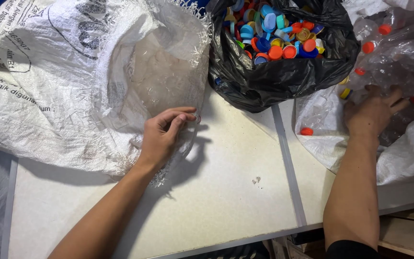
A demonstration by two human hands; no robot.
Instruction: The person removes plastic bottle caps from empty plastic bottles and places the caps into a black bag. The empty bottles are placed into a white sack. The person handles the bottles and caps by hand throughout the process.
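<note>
Crushed clear bottles [394, 67] under right hand [372, 112], orange-capped.

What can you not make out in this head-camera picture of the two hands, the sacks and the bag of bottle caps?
- Head view: the right hand has its fingertips buried among clear plastic bottles; its grip is hidden.
- What the white woven sack contains: the fabric hides it where the left hand holds its edge.
- The black bag of caps is cut off by the top edge.

Right hand's fingertips [398, 103] are hidden among clear bottles [394, 62].
</note>
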